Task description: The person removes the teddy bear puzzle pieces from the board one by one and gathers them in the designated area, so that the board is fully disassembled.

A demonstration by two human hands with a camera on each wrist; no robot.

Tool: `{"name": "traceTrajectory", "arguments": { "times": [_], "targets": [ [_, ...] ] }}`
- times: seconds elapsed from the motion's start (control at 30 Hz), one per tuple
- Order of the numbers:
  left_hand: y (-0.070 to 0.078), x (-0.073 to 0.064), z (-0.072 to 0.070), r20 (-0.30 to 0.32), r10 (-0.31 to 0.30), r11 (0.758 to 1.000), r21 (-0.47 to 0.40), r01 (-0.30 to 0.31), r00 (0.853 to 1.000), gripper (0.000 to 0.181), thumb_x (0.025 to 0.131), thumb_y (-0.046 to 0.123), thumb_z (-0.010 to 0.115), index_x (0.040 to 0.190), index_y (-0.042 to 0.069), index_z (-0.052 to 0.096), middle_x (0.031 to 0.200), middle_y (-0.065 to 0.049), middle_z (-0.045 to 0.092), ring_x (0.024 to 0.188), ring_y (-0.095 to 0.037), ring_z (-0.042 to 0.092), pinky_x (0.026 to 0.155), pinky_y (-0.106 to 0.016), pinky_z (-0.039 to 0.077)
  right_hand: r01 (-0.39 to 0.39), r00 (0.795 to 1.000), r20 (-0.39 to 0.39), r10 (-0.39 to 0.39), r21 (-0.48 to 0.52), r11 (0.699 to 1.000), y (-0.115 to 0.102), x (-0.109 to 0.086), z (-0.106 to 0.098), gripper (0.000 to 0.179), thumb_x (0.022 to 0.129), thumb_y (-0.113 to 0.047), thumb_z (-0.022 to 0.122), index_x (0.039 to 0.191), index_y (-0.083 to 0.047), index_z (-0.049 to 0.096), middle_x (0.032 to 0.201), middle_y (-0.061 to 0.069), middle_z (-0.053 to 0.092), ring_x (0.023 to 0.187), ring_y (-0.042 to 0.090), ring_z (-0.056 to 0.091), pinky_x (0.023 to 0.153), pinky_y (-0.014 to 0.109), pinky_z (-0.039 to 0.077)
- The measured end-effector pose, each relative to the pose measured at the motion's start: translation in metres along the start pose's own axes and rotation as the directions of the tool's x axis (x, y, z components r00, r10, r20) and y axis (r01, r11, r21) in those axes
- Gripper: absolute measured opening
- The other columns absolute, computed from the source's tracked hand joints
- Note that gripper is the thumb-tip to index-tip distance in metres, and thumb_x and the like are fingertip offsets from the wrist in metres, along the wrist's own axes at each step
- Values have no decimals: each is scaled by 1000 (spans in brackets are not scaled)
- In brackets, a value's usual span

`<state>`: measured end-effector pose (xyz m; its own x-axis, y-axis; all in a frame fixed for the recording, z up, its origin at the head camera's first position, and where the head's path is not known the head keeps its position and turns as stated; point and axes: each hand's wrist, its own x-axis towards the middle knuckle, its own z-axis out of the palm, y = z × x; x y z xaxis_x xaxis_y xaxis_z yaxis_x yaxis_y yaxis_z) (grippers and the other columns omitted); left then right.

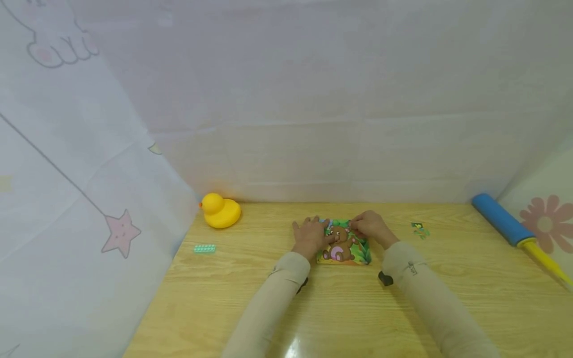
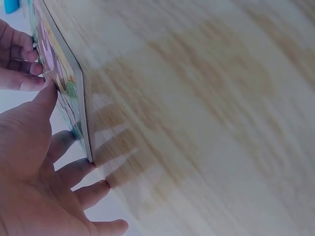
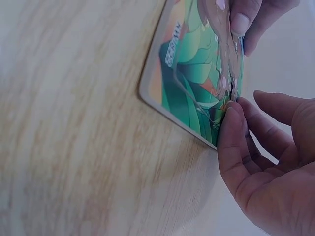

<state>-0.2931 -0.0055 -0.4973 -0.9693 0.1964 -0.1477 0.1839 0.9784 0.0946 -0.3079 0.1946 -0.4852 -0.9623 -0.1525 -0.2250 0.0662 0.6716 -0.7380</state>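
Observation:
A bear jigsaw puzzle [image 1: 341, 252] lies on its flat board, with green leaves around the brown bear. My left hand [image 1: 310, 237] rests over its left side, fingers spread, thumb [image 2: 47, 96] on the picture. In the left wrist view the other fingertips [image 2: 101, 187] reach down at the board's edge. At the upper right corner, the bent fingers of my right hand [image 1: 370, 227] pinch a puzzle piece [image 3: 220, 115] against the picture, mostly hidden under the fingertips. Dark seams show beside it in the right wrist view.
Two loose puzzle pieces [image 1: 420, 229] lie right of the right hand. A yellow rubber duck [image 1: 221, 213] sits at the back left, a small green patterned strip [image 1: 204, 248] before it. A blue and yellow pump-like toy [image 1: 506, 221] leans at the right edge of the wooden table [image 1: 340, 313].

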Motion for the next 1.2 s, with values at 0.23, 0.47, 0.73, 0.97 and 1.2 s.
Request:
{"name": "traceTrajectory", "arguments": {
  "times": [0.23, 0.47, 0.73, 0.97, 1.2],
  "targets": [
    [1, 0, -1, 1, -6, 1000, 16, 6, 1000, 73, 90, 74, 52, 154, 43, 39, 164, 2, 38, 152, -27, 35, 121, -65, 25, 0, 1000, 4, 0, 14, 1000, -1, -1, 1, 31, 103, -17, 55, 113, 6, 73, 71, 8, 66, 64, 16, 59, 65, 30, 53],
    [1, 0, -2, 5, -10, 1000, 14, 10, 1000, 72, 90, 74, 54, 154, 43, 40, 164, 2, 39, 152, -27, 35, 121, -65, 25, 0, 1000, 5, 0, 0, 1000, -1, -1, 3, 31, 104, -16, 55, 121, 6, 69, 89, 14, 72, 73, 18, 64, 68, 31, 55],
    [2, -1, -3, 10, -15, 1000, 18, 14, 1000, 72, 91, 74, 53, 154, 43, 40, 164, 3, 38, 152, -27, 35, 121, -65, 24, -3, 1000, -17, 3, 12, 1000, -2, -1, 6, 23, 101, -13, 58, 113, 3, 69, 95, 15, 71, 75, 18, 65, 67, 31, 58],
    [2, -1, -3, 11, -11, 1000, 11, 11, 1000, 72, 91, 73, 52, 155, 41, 40, 164, 2, 38, 152, -27, 35, 122, -65, 24, -8, 999, -42, 9, 28, 1000, 0, 2, 9, 23, 101, -13, 58, 115, 3, 68, 96, 14, 71, 74, 16, 64, 66, 29, 57],
    [2, -2, -5, 19, -11, 1000, 7, 11, 1000, 73, 92, 73, 53, 155, 40, 39, 164, 2, 37, 152, -27, 34, 122, -65, 23, -8, 999, -42, 11, 68, 998, -2, 1, 8, 31, 100, -13, 58, 123, 5, 66, 99, 15, 73, 78, 15, 67, 67, 29, 59]
  ]
}}
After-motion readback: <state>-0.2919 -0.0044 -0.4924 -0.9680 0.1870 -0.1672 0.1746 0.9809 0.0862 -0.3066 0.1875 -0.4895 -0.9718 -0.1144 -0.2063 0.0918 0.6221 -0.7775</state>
